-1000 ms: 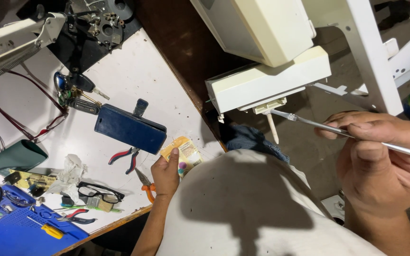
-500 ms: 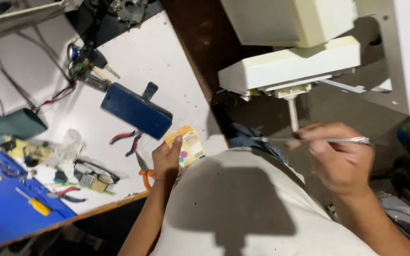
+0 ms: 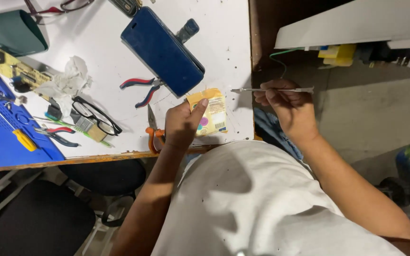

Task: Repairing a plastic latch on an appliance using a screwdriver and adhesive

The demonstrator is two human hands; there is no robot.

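White cloth of the person's shirt [image 3: 257, 199] fills the near foreground. Just beyond it, the left hand [image 3: 182, 124] rests at the table [image 3: 224, 42] edge, fingers curled and thumb pressed on a small yellow packet [image 3: 210, 112] lying flat on the white top. The right hand [image 3: 288, 106], off the table's right side, pinches a thin metal tool [image 3: 271, 89] held level, its tip pointing toward the packet but apart from it. Left of the left hand lie orange-handled scissors [image 3: 153, 130], then black-rimmed glasses [image 3: 96, 115]. Farther back sit red-handled pliers [image 3: 141, 89] and a blue phone case [image 3: 162, 50].
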